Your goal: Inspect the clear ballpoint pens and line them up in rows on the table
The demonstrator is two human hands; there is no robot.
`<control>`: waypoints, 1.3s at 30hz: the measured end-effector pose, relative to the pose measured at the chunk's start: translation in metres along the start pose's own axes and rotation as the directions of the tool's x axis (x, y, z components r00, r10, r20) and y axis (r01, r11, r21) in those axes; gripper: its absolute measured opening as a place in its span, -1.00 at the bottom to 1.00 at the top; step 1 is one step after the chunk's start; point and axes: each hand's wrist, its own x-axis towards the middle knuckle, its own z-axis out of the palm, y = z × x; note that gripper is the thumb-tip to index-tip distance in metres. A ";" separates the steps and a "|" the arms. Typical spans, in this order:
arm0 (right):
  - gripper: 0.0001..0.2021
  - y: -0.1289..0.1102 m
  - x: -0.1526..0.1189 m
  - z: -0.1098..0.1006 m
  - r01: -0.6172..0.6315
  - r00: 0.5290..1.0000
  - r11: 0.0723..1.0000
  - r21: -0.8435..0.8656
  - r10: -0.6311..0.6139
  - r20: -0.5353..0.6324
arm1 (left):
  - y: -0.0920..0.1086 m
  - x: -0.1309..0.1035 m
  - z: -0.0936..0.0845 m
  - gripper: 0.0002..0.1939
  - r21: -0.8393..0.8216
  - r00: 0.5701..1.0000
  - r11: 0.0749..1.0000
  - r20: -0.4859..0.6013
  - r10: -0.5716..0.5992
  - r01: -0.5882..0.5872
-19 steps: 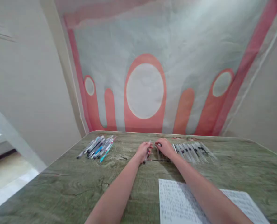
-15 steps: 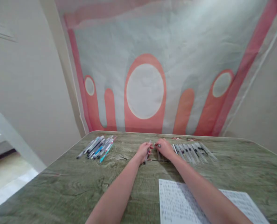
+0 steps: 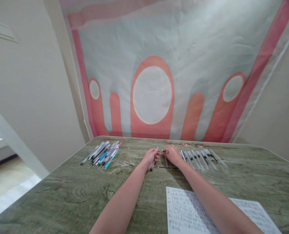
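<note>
Near the middle of the table, my left hand (image 3: 150,158) is closed around a slim clear pen (image 3: 152,167), which is tilted with its dark end toward me. Just right of it, my right hand (image 3: 172,155) pinches a small dark piece with a pale end (image 3: 166,151), which looks like a pen cap. The two hands are close but apart. Beside and partly under my right hand, several clear pens with dark parts (image 3: 198,159) lie side by side in a slanted row. My right wrist hides some of that row.
A loose pile of several pens (image 3: 102,154), some blue and turquoise, lies at the left. A sheet of handwritten paper (image 3: 181,208) lies under my right forearm. The wood-grain table (image 3: 73,195) meets a wall covering with pink and orange shapes (image 3: 151,130).
The view has shifted very slightly. Both hands keep nearly the same place and grip, and the pens and paper have not moved.
</note>
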 end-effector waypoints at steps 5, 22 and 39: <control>-0.79 -0.003 -0.001 -0.003 -0.030 0.996 0.996 0.080 0.036 -0.083 | -0.001 0.002 -0.002 -0.86 -0.030 1.000 1.000 0.016 0.001 0.000; -0.57 -0.022 0.000 -0.012 -0.163 0.978 0.509 0.845 0.199 0.068 | 0.013 -0.011 0.013 -0.84 -0.270 0.985 0.961 0.148 0.092 -0.049; -0.64 -0.036 -0.001 -0.010 -0.144 0.963 0.773 0.618 -0.034 0.268 | 0.022 0.001 -0.009 -0.94 -0.515 0.901 0.750 -0.345 0.262 -0.415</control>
